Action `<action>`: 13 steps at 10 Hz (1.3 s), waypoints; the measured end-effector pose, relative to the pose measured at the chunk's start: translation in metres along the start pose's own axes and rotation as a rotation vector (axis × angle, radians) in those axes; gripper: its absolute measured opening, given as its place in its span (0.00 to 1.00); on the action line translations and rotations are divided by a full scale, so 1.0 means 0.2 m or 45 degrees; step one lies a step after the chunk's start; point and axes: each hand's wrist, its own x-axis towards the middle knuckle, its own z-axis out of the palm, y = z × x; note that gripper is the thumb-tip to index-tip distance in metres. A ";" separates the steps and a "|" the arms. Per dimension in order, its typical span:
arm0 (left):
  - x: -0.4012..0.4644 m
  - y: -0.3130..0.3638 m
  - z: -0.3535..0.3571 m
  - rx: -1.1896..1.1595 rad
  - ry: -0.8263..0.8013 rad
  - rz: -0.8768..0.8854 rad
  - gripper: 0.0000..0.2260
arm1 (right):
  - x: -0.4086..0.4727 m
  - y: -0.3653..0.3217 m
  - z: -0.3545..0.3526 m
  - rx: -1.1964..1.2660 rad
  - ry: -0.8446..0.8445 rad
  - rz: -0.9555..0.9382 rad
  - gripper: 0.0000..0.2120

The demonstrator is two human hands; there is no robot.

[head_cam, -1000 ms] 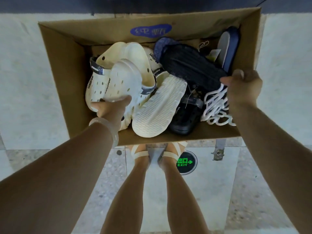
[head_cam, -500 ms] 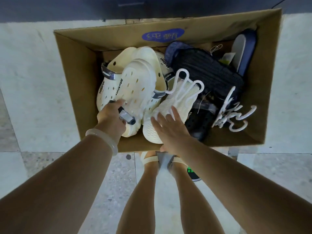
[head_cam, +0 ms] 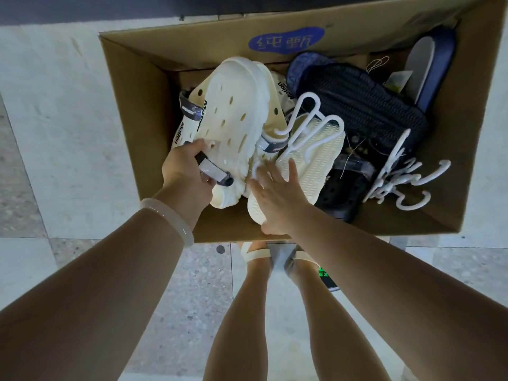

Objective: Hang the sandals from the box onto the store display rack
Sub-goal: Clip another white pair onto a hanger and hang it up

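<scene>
Cardboard made up the open box, which stood on the floor and held a heap of sandals. Since half a second before, little had changed: the left hand kept its fingers curled round the dark heel strap of the cream clog at about nine o'clock in the box, and the clog sat a touch higher against the pair beneath it. The right hand still lay with fingers straight and spread on the ribbed cream sole near the box's centre, holding nothing, its fingertips close to the white plastic hanger that rested across that sole. A second earlier this hand had been at the three o'clock wall, by the bundle of white hangers, which now lay loose at four o'clock. Dark navy sandals filled the one-to-three o'clock part, with a navy slide upright against the far right wall. A blue label marked the twelve o'clock wall.

Pale speckled stone tiles covered the floor, and a pale bangle ringed the left wrist.
</scene>
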 end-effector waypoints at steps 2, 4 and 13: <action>0.05 0.00 0.00 0.195 -0.032 0.102 0.06 | -0.05 0.05 -0.12 0.122 0.103 -0.072 0.39; 0.05 -0.01 0.04 0.099 -0.055 0.104 0.14 | -0.15 0.28 -0.27 0.402 0.810 -0.196 0.28; -0.12 -0.02 0.11 -0.157 -0.280 0.086 0.16 | -0.37 0.83 -0.96 0.951 0.130 0.205 0.24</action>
